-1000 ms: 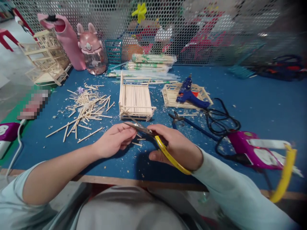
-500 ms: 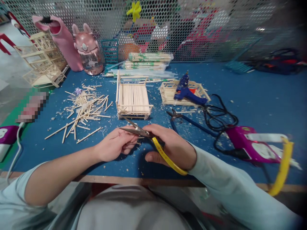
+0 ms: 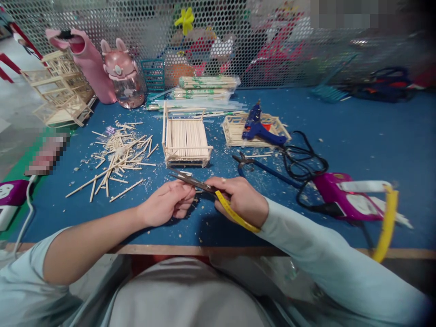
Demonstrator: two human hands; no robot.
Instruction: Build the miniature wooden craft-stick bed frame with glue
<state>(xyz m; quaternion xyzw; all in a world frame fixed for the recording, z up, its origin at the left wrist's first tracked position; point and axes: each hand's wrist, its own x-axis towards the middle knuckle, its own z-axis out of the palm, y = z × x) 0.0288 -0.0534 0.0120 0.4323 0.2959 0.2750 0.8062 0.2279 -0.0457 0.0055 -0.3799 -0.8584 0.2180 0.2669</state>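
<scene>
My right hand [image 3: 240, 200] is closed around scissors [image 3: 195, 181] with a curved yellow handle. Their narrow dark blades point left, nearly together, passing over the fingertips of my left hand [image 3: 168, 203]. That hand is closed in a pinch; what it grips is hidden behind the fingers and blades. A short pale bit of stick [image 3: 185, 173] shows just beyond the blades. Straight ahead stands a small frame built of wooden sticks [image 3: 186, 138], with a slatted floor and a low front rail. To its left lies a heap of cut sticks and crumbs [image 3: 117, 156].
A blue glue gun [image 3: 260, 129] rests on another stick frame [image 3: 231, 131], its black cord running right. Pliers with blue handles [image 3: 269, 170] lie nearby, left of a purple power strip [image 3: 344, 195]. Behind are bagged sticks [image 3: 207, 83], a pink bottle [image 3: 93, 68] and a clear jar [image 3: 127, 86].
The scissor blades have come together from a wide gap. The fingers of my right hand have closed in on the handles. My left hand stays in nearly the same place.
</scene>
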